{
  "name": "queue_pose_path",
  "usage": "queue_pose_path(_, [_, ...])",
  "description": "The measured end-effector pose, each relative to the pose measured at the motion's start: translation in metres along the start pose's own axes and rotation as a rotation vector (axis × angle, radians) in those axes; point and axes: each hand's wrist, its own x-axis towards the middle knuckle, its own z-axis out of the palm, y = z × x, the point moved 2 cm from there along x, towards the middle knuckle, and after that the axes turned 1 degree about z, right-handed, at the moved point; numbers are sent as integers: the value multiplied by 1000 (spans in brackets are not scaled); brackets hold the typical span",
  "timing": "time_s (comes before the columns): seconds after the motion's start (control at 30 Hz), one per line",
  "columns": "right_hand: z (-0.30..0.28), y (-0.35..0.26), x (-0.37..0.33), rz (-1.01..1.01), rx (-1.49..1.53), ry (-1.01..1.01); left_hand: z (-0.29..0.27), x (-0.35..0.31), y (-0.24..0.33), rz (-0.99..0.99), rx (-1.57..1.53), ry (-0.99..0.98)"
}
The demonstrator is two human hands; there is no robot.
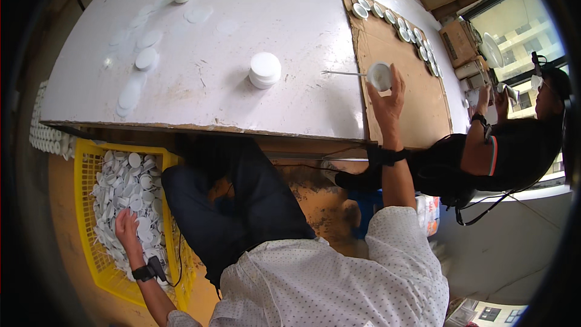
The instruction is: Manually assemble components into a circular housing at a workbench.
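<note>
Two hands busy: right hand (387,100) grips small white jar (379,75); left hand (126,225) (fingers half-buried, grip unclear) among lids (130,184).

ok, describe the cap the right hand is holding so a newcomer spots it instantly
Start at the brown cardboard sheet on the white table. At its left edge, the right hand holds up a small round white cap. Unlike the caps lined along the sheet's far edge, it is lifted.

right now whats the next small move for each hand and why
Probably the right hand sets its white cap on the cardboard sheet, joining the row of caps there; the left hand already rests among discs in the yellow basket, likely picking another.
</note>
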Motion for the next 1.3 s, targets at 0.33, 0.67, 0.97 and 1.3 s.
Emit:
queue_pose_path(0.33, [13, -193, -80, -375, 669, -886, 255, -125, 137, 196, -145, -1040])
queue_pose_path(0.67, [69, -205, -58, -39, 769, -704, 229, -134, 107, 210, -223, -657])
queue_pose_path(0.97, [144, -138, 22, 561, 660, -649, 231, -139, 94, 148, -264, -626])
queue_pose_path(1.3, [145, -121, 19, 806, 917, -609, 236, -139, 93, 97, -310, -664])
